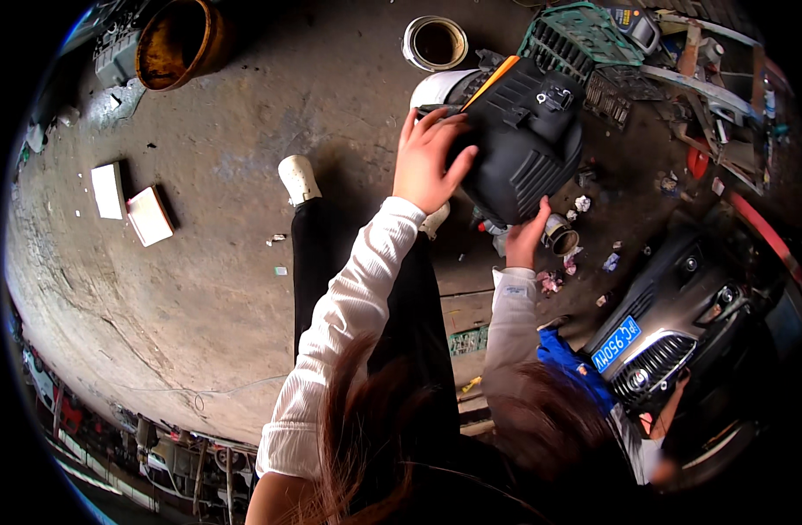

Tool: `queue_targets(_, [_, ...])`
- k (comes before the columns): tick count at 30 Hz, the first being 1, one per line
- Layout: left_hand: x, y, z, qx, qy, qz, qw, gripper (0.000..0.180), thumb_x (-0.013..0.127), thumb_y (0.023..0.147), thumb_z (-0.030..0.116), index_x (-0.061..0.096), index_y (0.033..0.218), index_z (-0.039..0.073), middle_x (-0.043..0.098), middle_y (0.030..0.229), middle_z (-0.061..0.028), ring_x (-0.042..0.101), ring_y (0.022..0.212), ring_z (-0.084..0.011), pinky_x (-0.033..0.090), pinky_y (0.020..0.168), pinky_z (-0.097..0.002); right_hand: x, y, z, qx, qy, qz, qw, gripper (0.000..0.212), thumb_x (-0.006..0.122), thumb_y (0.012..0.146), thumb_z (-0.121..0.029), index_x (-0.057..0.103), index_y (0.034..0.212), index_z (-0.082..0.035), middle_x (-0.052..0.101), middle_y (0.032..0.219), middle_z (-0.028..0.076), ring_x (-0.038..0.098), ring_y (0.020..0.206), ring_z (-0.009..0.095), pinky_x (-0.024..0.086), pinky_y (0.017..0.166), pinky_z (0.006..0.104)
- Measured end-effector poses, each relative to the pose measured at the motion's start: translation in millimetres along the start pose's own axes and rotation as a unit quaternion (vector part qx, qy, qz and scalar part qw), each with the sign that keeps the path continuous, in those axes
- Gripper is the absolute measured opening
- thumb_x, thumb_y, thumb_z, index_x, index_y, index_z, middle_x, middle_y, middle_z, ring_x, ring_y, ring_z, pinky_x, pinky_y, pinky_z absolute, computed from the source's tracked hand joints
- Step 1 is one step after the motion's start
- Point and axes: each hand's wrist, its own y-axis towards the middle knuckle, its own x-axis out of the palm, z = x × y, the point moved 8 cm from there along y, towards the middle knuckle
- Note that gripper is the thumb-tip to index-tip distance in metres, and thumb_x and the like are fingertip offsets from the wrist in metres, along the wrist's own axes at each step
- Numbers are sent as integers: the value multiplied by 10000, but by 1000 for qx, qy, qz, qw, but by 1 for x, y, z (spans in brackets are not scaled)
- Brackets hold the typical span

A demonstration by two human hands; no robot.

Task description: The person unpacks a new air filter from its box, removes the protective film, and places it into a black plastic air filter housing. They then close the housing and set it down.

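Note:
A bulky black plastic housing [516, 166], which looks like a car's air filter box, is held up in front of me between both hands. Ribs and moulded lumps cover the side that shows, and an orange strip [490, 83] sticks out along its upper left edge. My left hand [432, 162] grips that left edge, fingers over the top and thumb toward the ribbed face. Under the lower right edge, my right hand [525, 238] supports it, some fingers hidden behind. Partly covered by the housing, a white round container [440, 90] stands on the floor beyond.
An open can [436, 44] and a rusty drum [216, 48] stand farther off. A green tool case [563, 35] lies far right, near scrap parts. Litter and a car front [672, 328] are right, beside a person in blue [576, 372]. Two pale flat pieces [108, 191] lie left.

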Motion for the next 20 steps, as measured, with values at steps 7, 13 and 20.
queue_targets(7, [-112,-122,-133,-271,-1,121,955,222,744,726,85,558,836,36,551,789,-107,559,758,-295,463,691,-371,1,-29,-53,-39,-152,119,980,771,632,832,-528,355,1403,-90,324,1497,90,262,1397,231,172,1124,387])
queue_targets(13, [-261,-239,-196,-399,62,79,911,200,772,718,169,655,782,20,632,682,-93,595,604,-181,480,587,-318,18,-82,-98,-128,-443,54,885,561,643,887,-339,461,1298,-3,441,1397,111,396,1301,208,283,1074,314])
queue_targets(20, [-401,-403,-202,-493,106,222,835,173,725,791,186,705,862,30,698,733,-97,674,690,-174,519,651,-301,54,-182,-79,-260,-635,-106,720,556,694,858,-296,482,1274,4,526,1267,178,484,1190,289,380,1009,376])
